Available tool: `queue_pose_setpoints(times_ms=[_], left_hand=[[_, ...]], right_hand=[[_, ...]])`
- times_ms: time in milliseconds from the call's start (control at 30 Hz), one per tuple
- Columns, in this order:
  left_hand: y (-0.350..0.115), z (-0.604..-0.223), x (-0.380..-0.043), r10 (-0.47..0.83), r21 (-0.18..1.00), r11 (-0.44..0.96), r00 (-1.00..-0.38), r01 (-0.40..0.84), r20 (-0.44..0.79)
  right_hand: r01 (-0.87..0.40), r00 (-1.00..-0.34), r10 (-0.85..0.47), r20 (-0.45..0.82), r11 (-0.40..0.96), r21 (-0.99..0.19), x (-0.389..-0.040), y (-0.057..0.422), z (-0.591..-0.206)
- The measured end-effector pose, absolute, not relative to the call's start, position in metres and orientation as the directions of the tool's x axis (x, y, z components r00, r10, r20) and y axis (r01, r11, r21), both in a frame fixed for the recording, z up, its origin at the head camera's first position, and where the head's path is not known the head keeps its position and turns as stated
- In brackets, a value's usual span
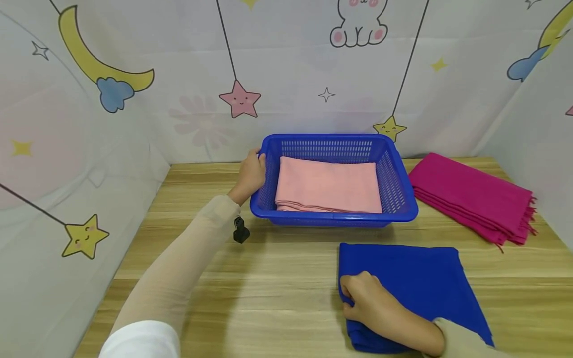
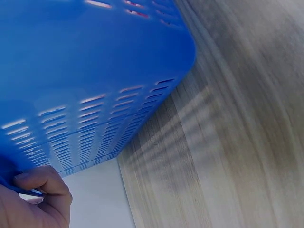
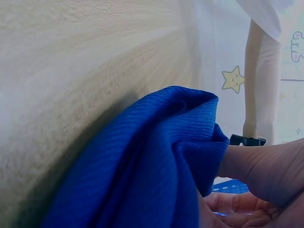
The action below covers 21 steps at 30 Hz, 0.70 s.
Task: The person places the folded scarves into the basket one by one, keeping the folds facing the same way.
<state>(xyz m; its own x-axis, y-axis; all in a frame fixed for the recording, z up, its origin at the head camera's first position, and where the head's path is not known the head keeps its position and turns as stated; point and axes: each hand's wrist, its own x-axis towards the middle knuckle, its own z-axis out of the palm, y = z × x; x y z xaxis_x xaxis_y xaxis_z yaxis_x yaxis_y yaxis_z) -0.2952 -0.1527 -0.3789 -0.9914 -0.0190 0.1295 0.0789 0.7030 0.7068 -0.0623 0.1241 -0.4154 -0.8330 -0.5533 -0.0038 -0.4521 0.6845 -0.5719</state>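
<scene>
Nearest, in the right hand (image 1: 373, 303): the left edge of a folded blue cloth (image 1: 421, 276), pinched between thumb and curled fingers, and bunched there in the right wrist view. Likeliest trouble, by judgement: layers sliding apart or the fold coming undone, caused by a hold on one edge only, with the opposite side unsupported if raised. Spread mostly to the right of these fingers and a little beyond them, lying on the tabletop (image 1: 277, 293).

Farther off, in the left hand (image 1: 252, 173): the left side of a blue basket (image 1: 335, 217), with fingers wrapped over the rim. Possible slip there: a tipped or skewed basket, from a one-sided pull. Hard to tell whether fully seated on the tabletop. Inside, just to the right of the left fingers, across the basket wall: a folded pink cloth (image 1: 329, 186), apt to slide toward a lowered side with any tilt.

Farther still, well to the right of the left fingers and beyond the right ones: a folded magenta cloth (image 1: 474, 196) with a fringed end, close by the basket's right side and touched by neither hand. Behind everything, beyond both sets of fingers: a printed backdrop (image 1: 286, 59) with stars and moons.
</scene>
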Motion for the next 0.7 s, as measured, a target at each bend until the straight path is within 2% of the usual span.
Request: queue_pose_setpoints(times_ms=[367,700], left_hand=[[-0.153,-0.38,-0.296,-0.023,0.713,0.697,-0.991,0.078,0.131],[-0.154,-0.38,-0.297,-0.015,0.71,0.699,-0.991,0.085,0.135]], right_hand=[[-0.489,-0.822,-0.568,0.034,0.674,-0.554,-0.062,0.118,-0.416],[-0.463,-0.813,-0.583,-0.005,0.651,-0.602,-0.065,0.112,-0.414]])
